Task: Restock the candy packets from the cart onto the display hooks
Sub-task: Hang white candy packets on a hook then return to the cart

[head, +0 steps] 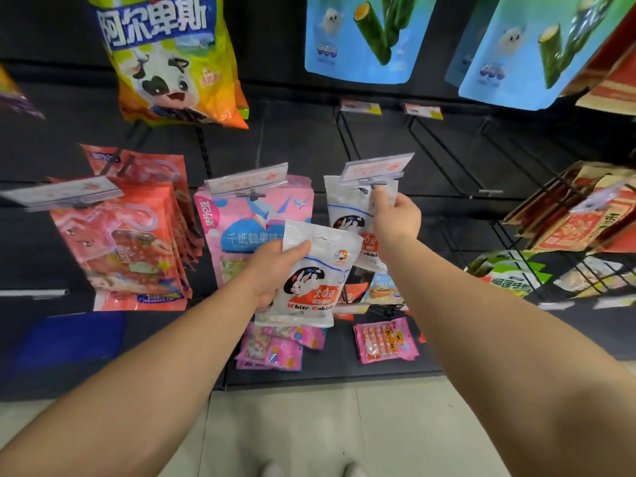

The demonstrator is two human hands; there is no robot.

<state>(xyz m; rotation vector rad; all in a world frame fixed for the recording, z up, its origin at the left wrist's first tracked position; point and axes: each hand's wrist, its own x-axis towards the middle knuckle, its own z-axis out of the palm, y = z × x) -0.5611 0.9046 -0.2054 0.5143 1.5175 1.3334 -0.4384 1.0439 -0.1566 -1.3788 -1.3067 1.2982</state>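
Both arms reach toward a dark store display wall: the left hand [275,270] grasps a white glossy rabbit-print candy packet [309,280] by its edge, while the right hand [395,218] pinches a second white candy packet [347,208] at a display hook [375,182] under a clear price tag. Pink and red packets hang alongside above pale floor tiles. The hook's tip is hidden behind the tag.

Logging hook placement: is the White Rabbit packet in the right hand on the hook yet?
Cannot tell. The right hand pinches the white packet at the hook under the price tag; the hang hole is hidden.
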